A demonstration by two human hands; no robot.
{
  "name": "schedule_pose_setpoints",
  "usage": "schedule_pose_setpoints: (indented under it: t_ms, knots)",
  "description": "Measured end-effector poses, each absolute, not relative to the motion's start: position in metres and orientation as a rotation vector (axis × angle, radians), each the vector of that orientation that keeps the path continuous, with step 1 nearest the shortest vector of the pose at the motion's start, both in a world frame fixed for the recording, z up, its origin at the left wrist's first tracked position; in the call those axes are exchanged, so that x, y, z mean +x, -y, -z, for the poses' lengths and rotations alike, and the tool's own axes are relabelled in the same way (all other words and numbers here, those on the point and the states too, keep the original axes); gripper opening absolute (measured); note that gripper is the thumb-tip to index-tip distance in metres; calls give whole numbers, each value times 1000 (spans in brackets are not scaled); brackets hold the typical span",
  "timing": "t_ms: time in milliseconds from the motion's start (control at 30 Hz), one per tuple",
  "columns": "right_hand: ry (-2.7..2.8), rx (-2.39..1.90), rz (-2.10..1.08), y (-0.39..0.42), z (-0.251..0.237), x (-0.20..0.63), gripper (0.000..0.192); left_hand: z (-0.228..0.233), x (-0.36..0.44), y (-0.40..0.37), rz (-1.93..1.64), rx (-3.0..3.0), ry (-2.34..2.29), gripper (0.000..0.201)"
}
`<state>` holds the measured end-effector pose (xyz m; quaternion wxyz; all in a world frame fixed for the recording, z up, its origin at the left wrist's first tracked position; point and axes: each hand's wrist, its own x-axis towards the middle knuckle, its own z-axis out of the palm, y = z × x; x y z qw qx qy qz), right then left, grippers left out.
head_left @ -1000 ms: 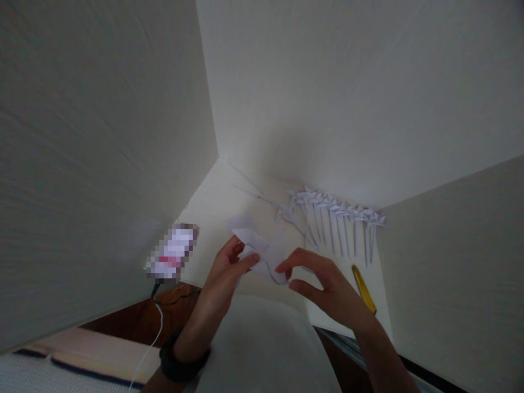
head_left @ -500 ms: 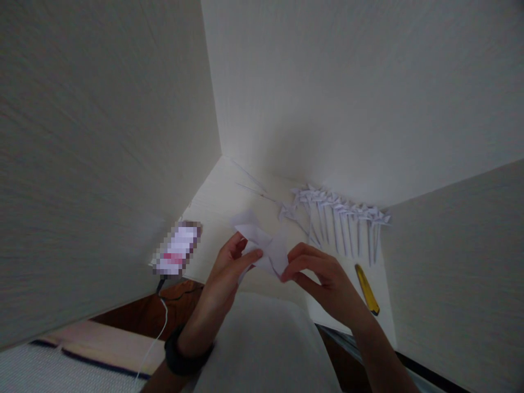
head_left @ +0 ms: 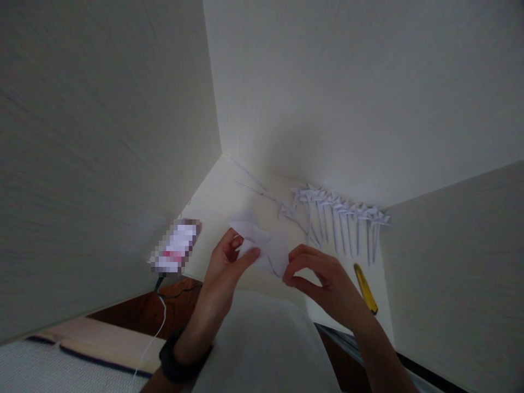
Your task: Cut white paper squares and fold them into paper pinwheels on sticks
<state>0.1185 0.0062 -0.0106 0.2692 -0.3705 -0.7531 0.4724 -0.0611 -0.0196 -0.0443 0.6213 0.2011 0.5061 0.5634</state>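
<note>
A white paper pinwheel [head_left: 262, 243], its flaps partly folded, is held up between my hands above the white surface. My left hand [head_left: 229, 259] pinches its left side, thumb on top and fingers underneath. At its lower right corner, my right hand [head_left: 313, 270] closes thumb and fingertips on the paper's edge. Beyond my right hand lie several white paper pinwheels on sticks [head_left: 341, 204] in a row, and one more pinwheel [head_left: 289, 210] rests apart at the row's left end.
Thin white sticks [head_left: 249, 174] lie near the back corner. A yellow cutter knife [head_left: 365, 289] is right of my right forearm. At the left a phone [head_left: 178, 248] with a cable [head_left: 165, 311] leans by the wall. Pale walls [head_left: 347, 98] enclose the back and sides.
My left hand and the paper's left side have shifted slightly left. My right hand stays at the lower right corner, and the other things lie as before.
</note>
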Motion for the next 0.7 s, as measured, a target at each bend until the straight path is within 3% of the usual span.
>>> schedule_pose_setpoints:
  t_ms: [200,367,700]
  knots:
    - [2109,-1050,-899,0,3,115,12,41,-60,26,-1373,582,-1303,28]
    - [2170,-866,-883,-9,1,102,13,36,-57,30,-1361,778,-1355,23]
    - [2156,-986,-856,-19,9,88,16,30,-59,34,-1317,818,-1361,32]
